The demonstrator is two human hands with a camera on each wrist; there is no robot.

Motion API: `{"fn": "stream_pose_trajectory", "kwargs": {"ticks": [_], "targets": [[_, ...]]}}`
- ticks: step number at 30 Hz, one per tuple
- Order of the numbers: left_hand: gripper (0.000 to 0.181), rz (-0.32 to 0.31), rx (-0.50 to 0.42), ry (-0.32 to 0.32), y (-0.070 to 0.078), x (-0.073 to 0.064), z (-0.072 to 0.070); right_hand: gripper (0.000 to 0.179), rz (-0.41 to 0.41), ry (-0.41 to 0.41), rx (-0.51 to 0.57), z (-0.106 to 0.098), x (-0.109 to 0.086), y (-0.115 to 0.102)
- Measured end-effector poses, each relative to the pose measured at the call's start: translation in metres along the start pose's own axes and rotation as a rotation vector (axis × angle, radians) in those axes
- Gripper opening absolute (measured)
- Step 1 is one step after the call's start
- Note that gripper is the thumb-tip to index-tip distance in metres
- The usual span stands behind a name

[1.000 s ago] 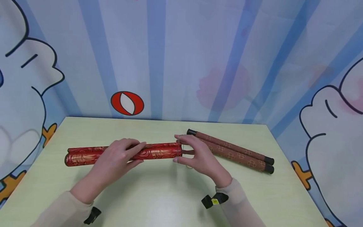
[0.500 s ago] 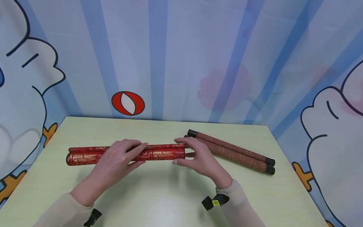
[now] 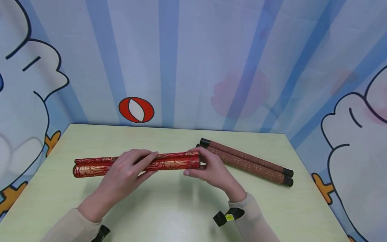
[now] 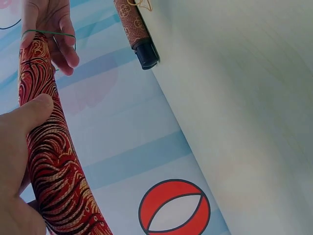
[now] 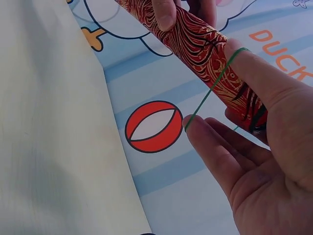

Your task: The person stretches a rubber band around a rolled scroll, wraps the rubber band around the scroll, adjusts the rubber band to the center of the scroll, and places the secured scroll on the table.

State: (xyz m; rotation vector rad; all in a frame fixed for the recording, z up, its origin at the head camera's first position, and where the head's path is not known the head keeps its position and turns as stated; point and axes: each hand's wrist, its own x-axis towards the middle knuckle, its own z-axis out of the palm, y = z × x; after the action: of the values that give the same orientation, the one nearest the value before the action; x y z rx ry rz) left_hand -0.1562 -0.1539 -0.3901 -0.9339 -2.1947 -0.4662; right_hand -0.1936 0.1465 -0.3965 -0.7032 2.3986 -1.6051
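A red scroll (image 3: pixel 172 163) with gold swirls, rolled up as two tubes side by side, is held level above the table. My left hand (image 3: pixel 128 169) grips it near the middle, thumb on the near side. At its right end, my right hand (image 3: pixel 213 169) has thumb and fingers spread apart around the roll. A thin green rubber band (image 5: pixel 215 87) is stretched between the thumb and fingertips in the right wrist view, crossing the scroll a little in from its end. In the left wrist view, the band (image 4: pixel 54 33) loops past the scroll's far end.
A brown patterned scroll (image 3: pixel 251 166) with black end caps lies slantwise on the pale table (image 3: pixel 169 215), behind and right of my right hand. Yellow bands (image 4: pixel 142 5) show beside it in the left wrist view. A blue striped cloth (image 3: pixel 193 67) stands behind the table.
My left hand has shifted the red scroll slightly right, so its end reaches further between my right thumb and fingers. The stretched band now sits further in from that end.
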Motion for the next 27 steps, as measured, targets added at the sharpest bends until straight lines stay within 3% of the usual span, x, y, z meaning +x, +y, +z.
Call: {"fn": "stream_pose_trajectory", "kwargs": {"ticks": [8, 12, 19, 27], "targets": [[0.066, 0.013, -0.030, 0.060, 0.000, -0.002, 0.004, 0.049, 0.069, 0.033, 0.053, 0.002, -0.005, 0.005], [0.055, -0.008, -0.037, 0.072, 0.000, -0.004, 0.005, 0.039, 0.029, 0.032, 0.036, 0.004, -0.007, 0.010], [0.072, -0.092, 0.003, 0.113, 0.002, -0.002, 0.008, 0.029, -0.063, 0.025, 0.026, 0.011, -0.010, 0.014], [0.066, -0.159, 0.038, 0.172, 0.001, 0.003, 0.010, 0.023, -0.169, 0.029, 0.040, 0.016, -0.014, 0.012]]}}
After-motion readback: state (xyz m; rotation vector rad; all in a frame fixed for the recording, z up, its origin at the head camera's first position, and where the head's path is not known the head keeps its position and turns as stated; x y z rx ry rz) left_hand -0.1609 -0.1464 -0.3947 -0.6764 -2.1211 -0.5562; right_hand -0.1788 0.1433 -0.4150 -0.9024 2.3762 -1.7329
